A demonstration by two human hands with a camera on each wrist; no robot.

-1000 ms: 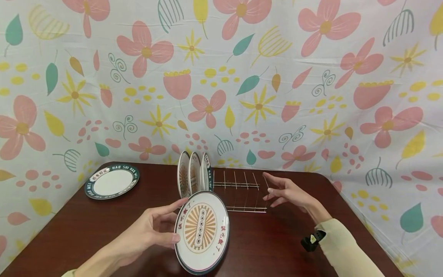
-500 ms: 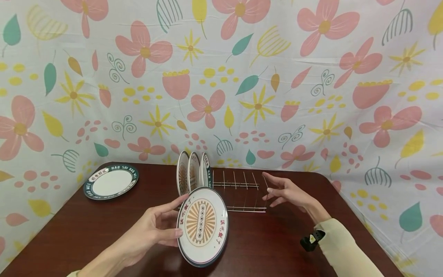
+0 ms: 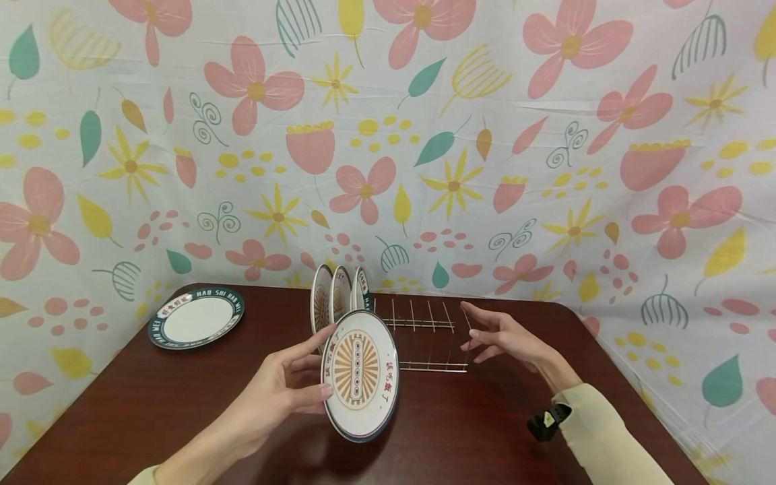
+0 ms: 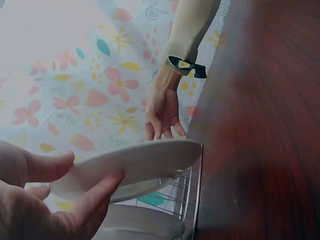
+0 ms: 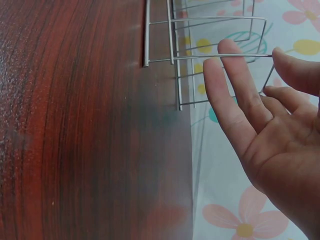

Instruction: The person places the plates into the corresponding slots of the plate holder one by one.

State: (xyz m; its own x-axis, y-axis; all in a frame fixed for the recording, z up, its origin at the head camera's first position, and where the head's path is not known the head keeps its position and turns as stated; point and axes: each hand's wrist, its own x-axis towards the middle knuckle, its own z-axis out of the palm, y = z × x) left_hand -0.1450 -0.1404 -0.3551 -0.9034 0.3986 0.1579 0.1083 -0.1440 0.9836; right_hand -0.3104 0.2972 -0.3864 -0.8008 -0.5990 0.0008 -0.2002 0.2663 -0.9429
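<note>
My left hand (image 3: 275,387) holds a white oval plate (image 3: 359,380) with a dark rim and an orange sunburst print, thumb on the printed face and fingers behind. The plate is tilted upright, in front of the wire dish rack (image 3: 430,368). In the left wrist view the plate (image 4: 145,157) appears nearly edge-on. At the rack's right end, my right hand (image 3: 512,340) pinches the end wire. The right wrist view shows that hand (image 5: 280,135) with its thumb at the wire's corner and two fingers extended. Three plates (image 3: 320,300) stand upright in the rack's left part.
A white plate with a green lettered rim (image 3: 159,335) lies flat at the table's back left. Bare wire slots show in the rack's right part. A floral cloth (image 3: 388,135) hangs behind the dark wooden table (image 3: 461,424).
My left hand has moved up and slightly right with the plate, bringing it closer to the rack. My right hand has stayed at the rack's end.
</note>
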